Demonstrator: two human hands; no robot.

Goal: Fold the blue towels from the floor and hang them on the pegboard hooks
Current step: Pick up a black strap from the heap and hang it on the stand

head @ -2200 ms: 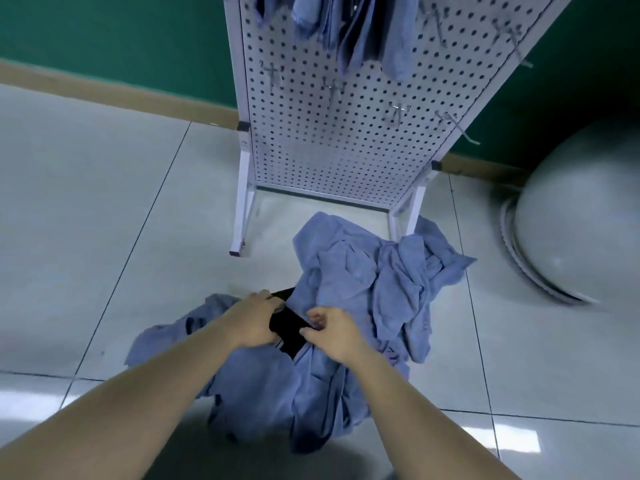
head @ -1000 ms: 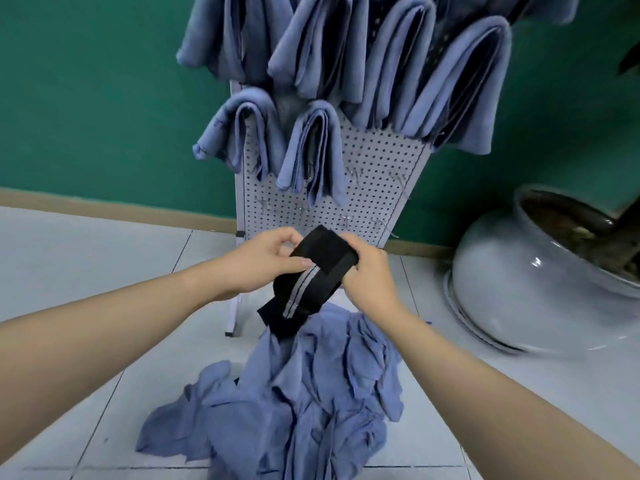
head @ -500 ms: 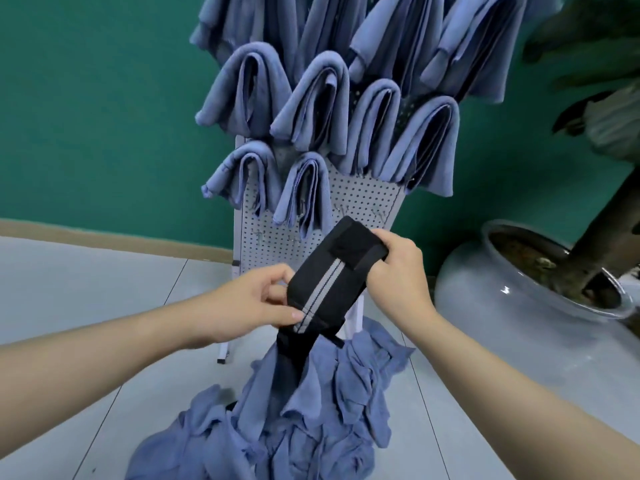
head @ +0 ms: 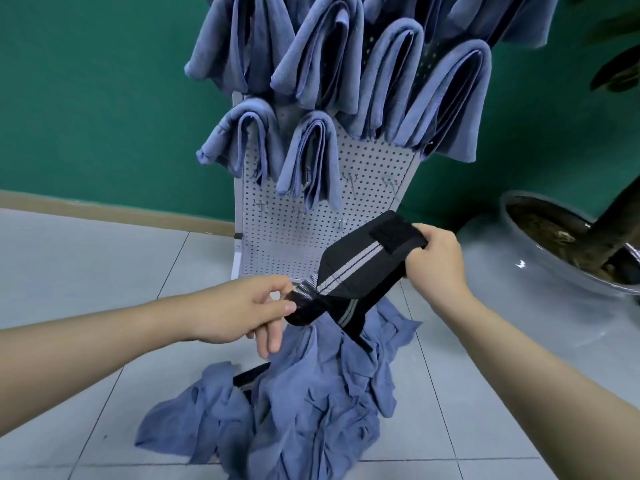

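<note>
Towels [head: 298,410] on floor [head: 69,271], 6 o'clock: crumpled heap, soft thin blue cloth, not yet folded. Above heap, left hand [head: 242,313] pinches narrow end of black strap [head: 360,268]; right hand [head: 436,258] grips its wide end, fingers curled round it. Strap: woven, grey stripes, not a towel. Pegboard [head: 311,237] at 12 o'clock: white perforated metal, upper hooks carry folded towels, lower hooks [head: 348,178] bare. Judged well past halfway.
</note>
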